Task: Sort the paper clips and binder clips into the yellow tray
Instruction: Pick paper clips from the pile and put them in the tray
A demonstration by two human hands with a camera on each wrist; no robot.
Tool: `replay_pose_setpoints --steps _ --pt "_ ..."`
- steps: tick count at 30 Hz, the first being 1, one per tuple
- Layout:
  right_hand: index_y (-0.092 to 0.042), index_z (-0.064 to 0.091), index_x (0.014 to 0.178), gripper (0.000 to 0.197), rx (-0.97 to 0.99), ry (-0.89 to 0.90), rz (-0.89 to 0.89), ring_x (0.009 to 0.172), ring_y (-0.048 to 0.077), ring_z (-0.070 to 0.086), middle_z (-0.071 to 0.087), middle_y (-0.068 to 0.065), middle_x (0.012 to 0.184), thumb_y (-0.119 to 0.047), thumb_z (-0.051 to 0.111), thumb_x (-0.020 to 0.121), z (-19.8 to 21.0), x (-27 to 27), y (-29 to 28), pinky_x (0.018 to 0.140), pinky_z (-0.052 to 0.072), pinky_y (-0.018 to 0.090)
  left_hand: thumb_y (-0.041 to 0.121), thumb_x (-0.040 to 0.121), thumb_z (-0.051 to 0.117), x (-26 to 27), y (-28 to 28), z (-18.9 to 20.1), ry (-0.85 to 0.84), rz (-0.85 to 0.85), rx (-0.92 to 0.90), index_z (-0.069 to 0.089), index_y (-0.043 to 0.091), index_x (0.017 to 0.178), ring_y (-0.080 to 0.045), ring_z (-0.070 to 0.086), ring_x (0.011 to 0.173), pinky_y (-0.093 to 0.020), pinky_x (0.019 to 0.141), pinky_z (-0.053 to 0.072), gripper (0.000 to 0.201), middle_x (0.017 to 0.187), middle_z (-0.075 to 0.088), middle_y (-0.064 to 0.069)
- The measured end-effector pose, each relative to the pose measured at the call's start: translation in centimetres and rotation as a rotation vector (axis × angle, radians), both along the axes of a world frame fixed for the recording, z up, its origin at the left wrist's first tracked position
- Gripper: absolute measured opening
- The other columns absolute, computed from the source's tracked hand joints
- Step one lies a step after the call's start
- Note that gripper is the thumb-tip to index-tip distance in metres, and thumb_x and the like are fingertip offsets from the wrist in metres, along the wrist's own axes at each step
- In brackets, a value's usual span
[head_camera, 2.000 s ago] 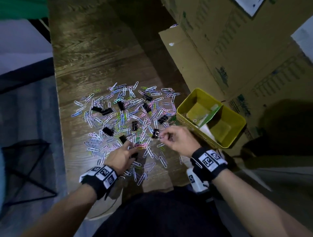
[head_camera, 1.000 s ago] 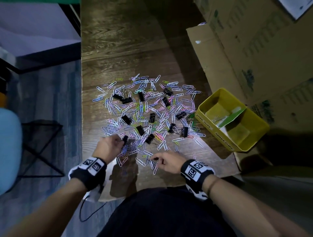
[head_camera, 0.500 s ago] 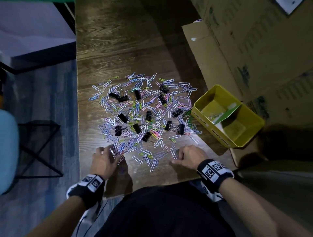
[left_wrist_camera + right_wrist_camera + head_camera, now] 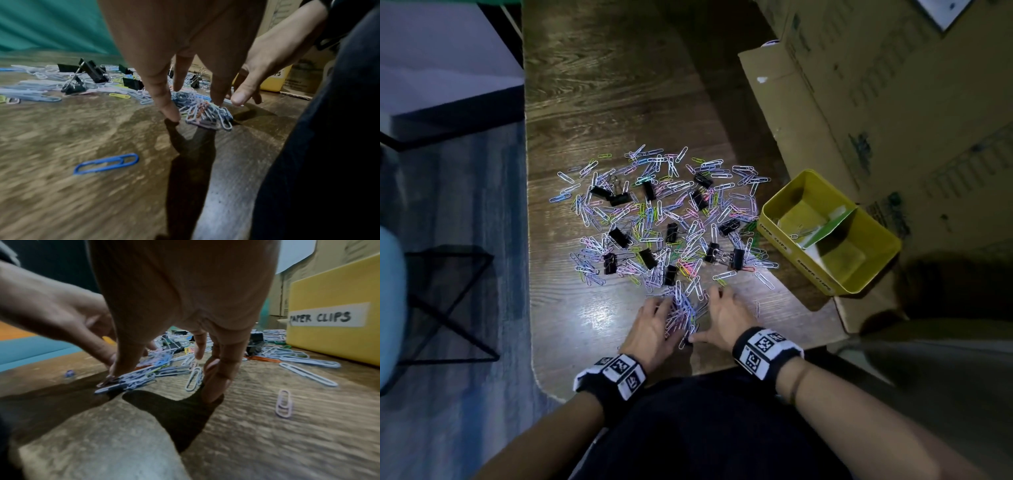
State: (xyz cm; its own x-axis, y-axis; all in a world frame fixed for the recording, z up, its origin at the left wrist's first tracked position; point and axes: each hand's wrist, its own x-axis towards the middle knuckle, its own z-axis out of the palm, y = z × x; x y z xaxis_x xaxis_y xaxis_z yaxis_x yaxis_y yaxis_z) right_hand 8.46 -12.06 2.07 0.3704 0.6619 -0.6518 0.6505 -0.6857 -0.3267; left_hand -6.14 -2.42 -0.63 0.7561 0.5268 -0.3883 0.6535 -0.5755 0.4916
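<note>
Coloured paper clips [image 4: 671,212] and several black binder clips [image 4: 619,236] lie scattered on the wooden table [image 4: 592,102]. The yellow tray [image 4: 787,240] stands at the right with a green divider [image 4: 832,222]; its near wall [image 4: 329,337] is labelled "paper clips". A few clips lie in its far compartment. My left hand [image 4: 654,322] and right hand [image 4: 722,315] rest on the table near the front edge, fingers extended down. They press from both sides on a small heap of paper clips [image 4: 683,315], seen between the fingertips [image 4: 168,112] in the left wrist view and beside my right hand [image 4: 168,376].
Large cardboard boxes [image 4: 859,85] stand right behind the tray. One loose clip [image 4: 757,308] lies right of my right hand and a blue one [image 4: 107,164] lies left of my left hand. A black stool frame [image 4: 448,301] sits on the floor at left.
Both hands, apart at the near edge of the pile half a second ago, have slid toward each other and swept the nearest paper clips into a heap between them.
</note>
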Motion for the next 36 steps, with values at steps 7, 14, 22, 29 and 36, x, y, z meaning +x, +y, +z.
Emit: replay_pose_setpoints --steps 7,14,22,29,36 --pt "-0.004 0.031 0.130 0.096 0.028 -0.179 0.122 0.119 0.035 0.038 0.036 0.021 0.129 -0.063 0.072 0.066 -0.9 -1.5 0.7 0.101 0.038 0.042 0.035 0.071 0.075 -1.6 -0.4 0.4 0.173 -0.015 0.013 0.027 0.019 0.142 -0.031 0.049 0.109 -0.042 0.094 0.047 0.086 0.128 0.035 -0.012" --pt "-0.010 0.035 0.134 0.064 0.156 -0.060 0.048 0.123 0.035 0.040 0.033 0.018 0.132 -0.025 0.070 0.083 -1.6 0.1 0.2 0.098 0.045 0.043 0.015 0.077 0.071 1.5 -0.7 -0.6 -0.008 -0.132 0.046 0.023 0.018 0.144 -0.025 0.055 0.103 -0.034 0.092 0.050 0.082 0.131 0.036 -0.016" --pt "-0.013 0.037 0.138 0.062 0.148 -0.059 0.041 0.124 0.035 0.041 0.035 0.019 0.135 -0.021 0.068 0.084 -1.4 -0.2 0.8 0.100 0.043 0.046 0.014 0.082 0.068 2.5 -0.3 0.2 0.028 -0.177 0.063 0.050 0.013 0.130 -0.034 0.051 0.118 -0.037 0.101 0.044 0.051 0.141 0.034 -0.017" --pt "-0.005 0.057 0.122 0.033 0.162 0.004 -0.022 0.115 0.036 0.053 0.045 0.020 0.132 -0.002 0.051 0.090 -1.4 0.0 1.3 0.096 0.046 0.040 0.002 0.087 0.055 2.7 0.8 0.8 -0.036 -0.196 0.067 0.062 0.002 0.112 -0.031 0.062 0.095 -0.032 0.084 0.048 0.026 0.115 0.057 -0.015" --pt "-0.008 0.066 0.110 0.023 0.229 0.090 -0.178 0.106 0.031 0.059 0.065 0.014 0.113 -0.011 0.059 0.089 -1.9 1.0 1.1 0.092 0.047 0.034 0.015 0.078 0.072 3.0 4.5 1.5 -0.036 -0.048 -0.148 0.072 0.015 0.089 -0.006 0.058 0.065 -0.013 0.061 0.040 0.012 0.078 0.069 0.001"
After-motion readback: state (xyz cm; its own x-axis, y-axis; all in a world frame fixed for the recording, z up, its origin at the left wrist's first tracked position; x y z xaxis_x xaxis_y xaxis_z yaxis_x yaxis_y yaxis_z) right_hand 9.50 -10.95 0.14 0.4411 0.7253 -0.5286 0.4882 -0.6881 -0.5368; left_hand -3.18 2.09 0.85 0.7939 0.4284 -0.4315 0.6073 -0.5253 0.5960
